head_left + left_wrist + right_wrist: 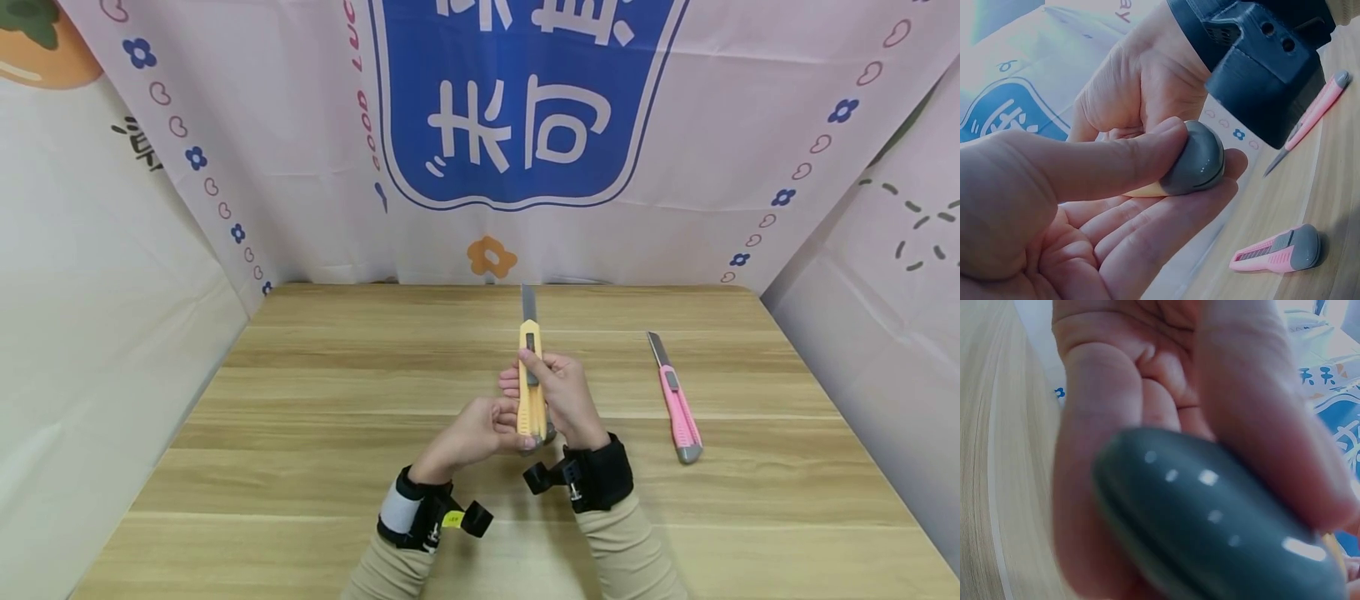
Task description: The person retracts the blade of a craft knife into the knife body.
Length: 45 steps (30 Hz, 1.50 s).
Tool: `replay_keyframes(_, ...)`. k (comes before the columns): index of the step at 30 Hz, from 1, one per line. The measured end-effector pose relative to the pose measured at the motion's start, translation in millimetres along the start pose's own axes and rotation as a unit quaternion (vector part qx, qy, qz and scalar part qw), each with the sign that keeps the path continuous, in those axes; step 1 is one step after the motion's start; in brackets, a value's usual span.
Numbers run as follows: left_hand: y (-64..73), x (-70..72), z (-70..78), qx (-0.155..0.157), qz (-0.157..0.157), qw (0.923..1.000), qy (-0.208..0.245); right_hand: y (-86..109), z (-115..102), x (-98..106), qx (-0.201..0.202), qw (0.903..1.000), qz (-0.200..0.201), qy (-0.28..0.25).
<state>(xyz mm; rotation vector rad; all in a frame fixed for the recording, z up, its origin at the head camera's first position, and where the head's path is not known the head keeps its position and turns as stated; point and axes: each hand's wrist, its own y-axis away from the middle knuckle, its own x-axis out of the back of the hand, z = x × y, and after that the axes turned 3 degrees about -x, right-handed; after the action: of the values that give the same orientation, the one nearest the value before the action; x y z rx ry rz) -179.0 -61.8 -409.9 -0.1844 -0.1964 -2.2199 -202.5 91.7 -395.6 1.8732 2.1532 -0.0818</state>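
A yellow utility knife (525, 404) with its blade (528, 305) extended points away from me over the table. My left hand (472, 429) pinches its grey end cap (1200, 159) between thumb and fingers. Higher up, my right hand (572, 398) holds the body, thumb on the front by the grey slider (532, 375). In the right wrist view a grey cap (1210, 506) is large and blurred before the fingers. To the right lies a pink utility knife (678, 408), blade out. The left wrist view shows another pink utility knife (1275, 253) on the table below the hands.
The wood-grain table (300, 400) spreads under both arms. A printed white cloth (315, 225) hangs along its back edge, and plain cloth walls flank both sides. Each wrist wears a black strap with a small camera (477, 518).
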Motion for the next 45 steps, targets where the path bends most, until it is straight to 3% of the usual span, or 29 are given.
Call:
replay_keyframes(15, -0.4, 0.4, 0.1, 0.004, 0.006, 1.0, 0.003, -1.2, 0.9, 0.8, -0.001, 1.0, -0.007, 0.004)
replay_keyframes(22, -0.1, 0.5, -0.1, 0.001, -0.007, 0.9999, 0.014, -0.8, 1.6, 2.5, 0.002, 0.9998, -0.014, 0.012)
replay_keyframes(35, -0.9, 1.1, 0.0, 0.024, -0.011, 0.9993, 0.025, -1.9, 0.8, 5.5, 0.003, 0.9993, -0.031, 0.019)
replay_keyframes(45, -0.5, -0.3, -0.1, 0.02, -0.003, 0.9993, 0.033, -0.5, -0.7, 3.2, 0.02, 0.9988, -0.041, 0.016)
